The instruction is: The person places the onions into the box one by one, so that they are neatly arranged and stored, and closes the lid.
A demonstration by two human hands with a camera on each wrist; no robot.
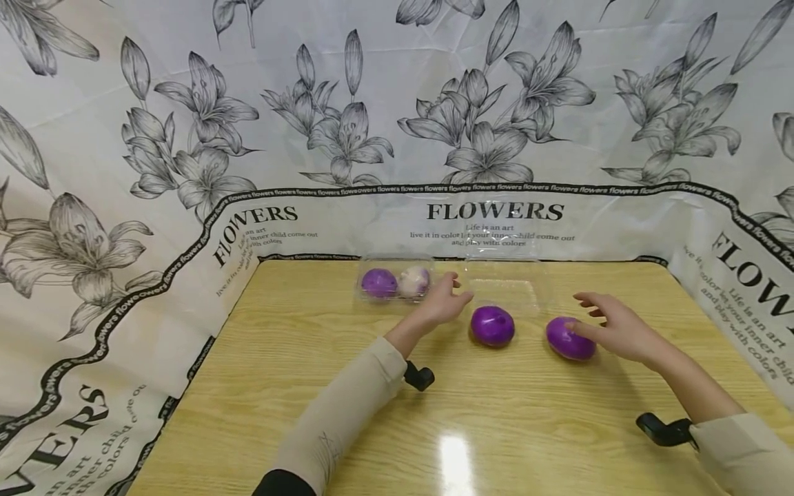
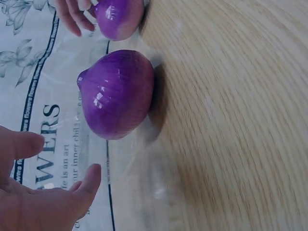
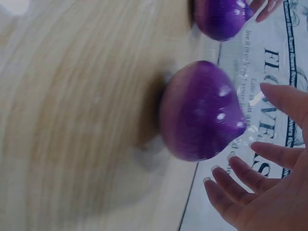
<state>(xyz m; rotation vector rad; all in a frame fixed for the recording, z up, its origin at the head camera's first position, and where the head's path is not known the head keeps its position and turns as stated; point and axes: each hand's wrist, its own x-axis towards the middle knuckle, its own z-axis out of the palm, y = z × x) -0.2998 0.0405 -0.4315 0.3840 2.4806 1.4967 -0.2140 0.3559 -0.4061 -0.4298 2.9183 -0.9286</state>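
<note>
Two glossy purple onions lie on the table. My left hand (image 1: 442, 300) is just left of the nearer-left onion (image 1: 493, 326), with thumb and fingers spread and holding nothing. In the left wrist view a gap shows between its fingers and that onion (image 2: 118, 94). My right hand (image 1: 620, 329) is beside the other onion (image 1: 571, 338), its thumb overlapping the onion in the head view. The right wrist view shows this onion (image 3: 202, 110) apart from the loosely spread fingers (image 3: 236, 185). Behind the onions stands an open transparent plastic box (image 1: 540, 284) with its lid raised.
Another transparent box (image 1: 358, 293) at the back left holds a purple onion (image 1: 379, 283) and a white-and-purple bulb (image 1: 413, 281). A flower-printed cloth (image 1: 347, 220) hangs along the table's back and sides. Dark wrist mounts (image 1: 419, 376) stick out from both sleeves.
</note>
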